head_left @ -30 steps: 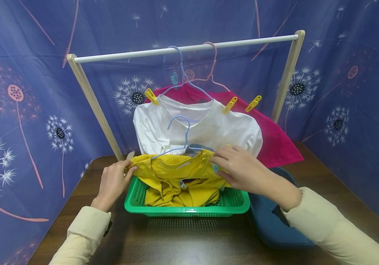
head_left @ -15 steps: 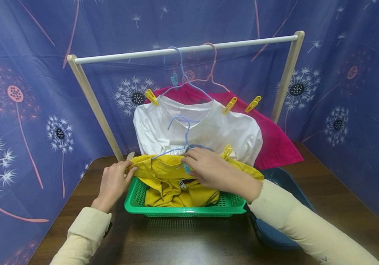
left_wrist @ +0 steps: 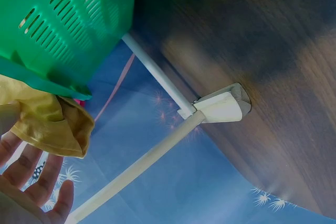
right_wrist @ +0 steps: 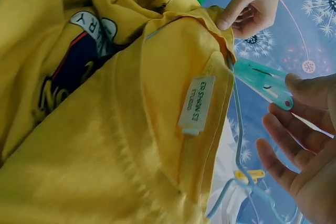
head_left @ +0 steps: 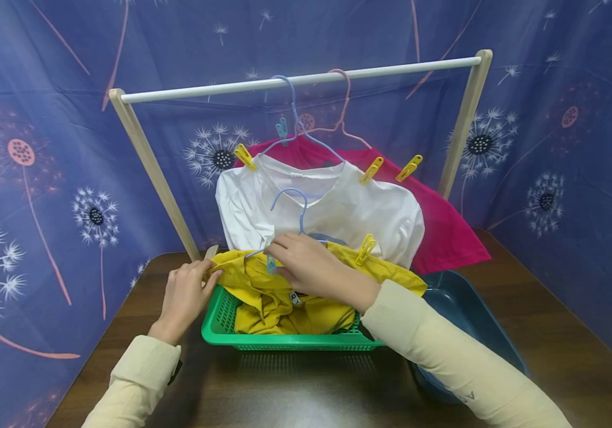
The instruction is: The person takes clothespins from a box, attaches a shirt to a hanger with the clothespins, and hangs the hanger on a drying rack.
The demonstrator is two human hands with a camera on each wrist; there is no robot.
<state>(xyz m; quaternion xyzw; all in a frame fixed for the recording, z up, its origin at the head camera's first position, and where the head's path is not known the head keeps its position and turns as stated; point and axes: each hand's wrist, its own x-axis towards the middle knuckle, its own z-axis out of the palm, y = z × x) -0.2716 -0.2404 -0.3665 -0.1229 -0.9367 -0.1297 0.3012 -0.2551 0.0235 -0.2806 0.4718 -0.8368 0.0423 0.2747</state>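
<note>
A yellow T-shirt (head_left: 386, 270) with a light blue hanger (head_left: 303, 217) in its neck lies partly in a green basket (head_left: 306, 340). My left hand (head_left: 185, 297) pinches the shirt's left-side shoulder between thumb and fingers. In my right hand (head_left: 311, 270) is a teal clothespin (right_wrist: 262, 82), pinched by one end. Its other end meets the shirt's neckline beside the hanger wire in the right wrist view; whether it bites the cloth I cannot tell. On the shirt's right-side shoulder sits a yellow clothespin (head_left: 366, 249).
Behind stands a rack with a white rail (head_left: 418, 66). From it hang a white T-shirt (head_left: 380, 208) and a magenta garment (head_left: 445, 232), each with clothespins. A dark blue bin (head_left: 461, 303) stands right of the basket, partly under my right forearm.
My right hand has carried the teal clothespin leftward across the yellow T-shirt's neckline, uncovering the yellow clothespin and more of the blue bin. My left hand has stayed in place.
</note>
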